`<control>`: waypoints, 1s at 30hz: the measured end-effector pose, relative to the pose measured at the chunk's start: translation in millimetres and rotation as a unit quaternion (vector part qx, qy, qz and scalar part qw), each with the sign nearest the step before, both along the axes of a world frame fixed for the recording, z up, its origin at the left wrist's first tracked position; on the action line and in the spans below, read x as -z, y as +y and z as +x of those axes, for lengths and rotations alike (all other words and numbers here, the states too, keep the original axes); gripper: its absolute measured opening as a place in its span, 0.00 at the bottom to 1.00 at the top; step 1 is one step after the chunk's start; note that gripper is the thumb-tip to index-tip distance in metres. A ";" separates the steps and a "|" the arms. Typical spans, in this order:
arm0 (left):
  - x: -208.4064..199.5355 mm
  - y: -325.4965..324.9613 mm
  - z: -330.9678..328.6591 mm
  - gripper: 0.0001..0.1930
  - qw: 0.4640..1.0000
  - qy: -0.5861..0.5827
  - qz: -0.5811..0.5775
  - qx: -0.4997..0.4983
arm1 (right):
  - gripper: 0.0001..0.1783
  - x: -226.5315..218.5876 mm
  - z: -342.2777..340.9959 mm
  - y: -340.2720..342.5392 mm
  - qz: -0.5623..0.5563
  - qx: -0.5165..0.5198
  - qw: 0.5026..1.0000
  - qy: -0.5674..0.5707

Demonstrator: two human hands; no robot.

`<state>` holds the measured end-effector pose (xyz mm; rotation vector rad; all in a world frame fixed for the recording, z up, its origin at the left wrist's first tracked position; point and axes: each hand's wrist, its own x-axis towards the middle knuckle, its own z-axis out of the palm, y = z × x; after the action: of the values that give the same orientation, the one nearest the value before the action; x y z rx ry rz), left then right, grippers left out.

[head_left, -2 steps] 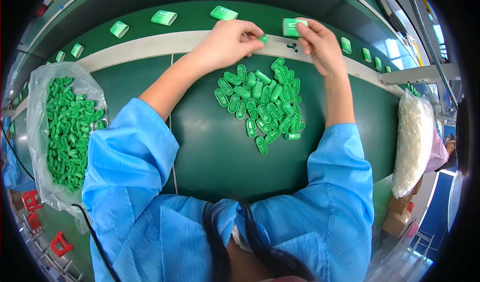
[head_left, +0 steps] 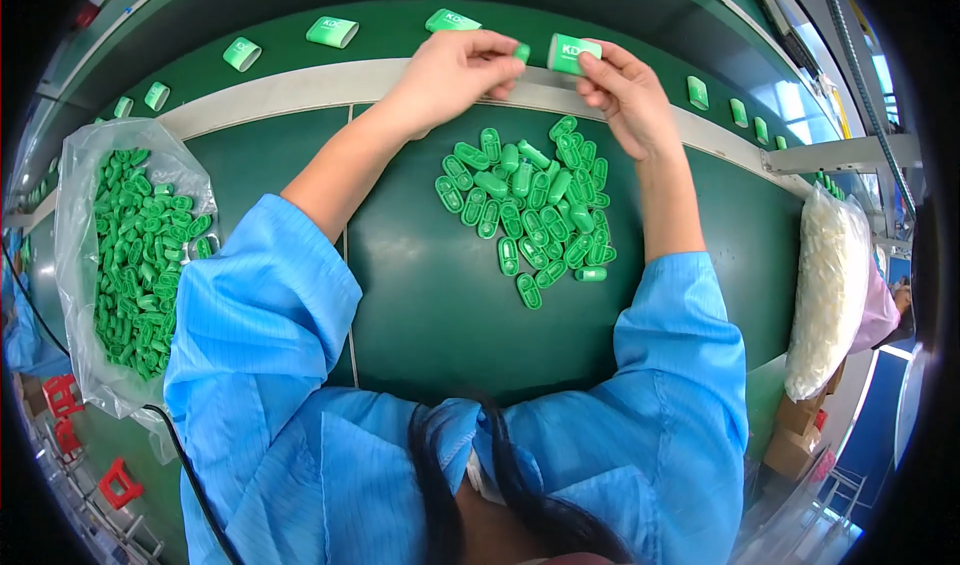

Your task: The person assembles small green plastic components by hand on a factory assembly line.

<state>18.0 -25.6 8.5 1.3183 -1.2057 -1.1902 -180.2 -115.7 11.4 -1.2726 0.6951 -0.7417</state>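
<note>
Over the pale rail at the table's far side, my left hand (head_left: 455, 77) pinches a small green plastic cap (head_left: 521, 53). To its right, my right hand (head_left: 632, 95) grips a flat green-and-white case (head_left: 572, 54) with printing on its face. A narrow gap lies between cap and case, the case's near end facing the cap. Below my hands, a loose pile of green oval caps (head_left: 540, 200) rests on the dark green tabletop (head_left: 430, 305), some hollow side up, others turned over.
Several similar green cases (head_left: 332, 32) sit spaced along the green strip beyond the pale rail (head_left: 300, 87). A clear plastic bag (head_left: 80, 195) of green caps is at the left. A bulging bag of whitish pieces (head_left: 828, 285) stands right, near a metal bracket (head_left: 840, 152).
My right hand has brought the case slightly left and turned its printed face more into view. My left hand has shifted a little up and left with the cap.
</note>
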 end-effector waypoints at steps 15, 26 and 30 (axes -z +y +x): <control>24.8 -4.1 -3.8 0.19 0.991 0.024 -0.104 -0.083 | 0.16 10.2 21.9 25.9 -0.045 0.003 0.999 -0.011; 7.2 5.2 -2.7 0.17 0.988 -0.089 -0.102 -0.076 | 0.15 10.4 22.3 28.5 -0.031 0.016 0.999 -0.029; 6.7 7.0 -3.0 0.16 0.983 -0.109 -0.127 -0.072 | 0.15 6.1 21.4 31.0 -0.075 0.020 0.997 -0.008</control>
<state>15.0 -18.6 1.8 1.3402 -1.3436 -0.7755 -158.8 -84.7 5.3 -1.3898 0.6631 -0.8484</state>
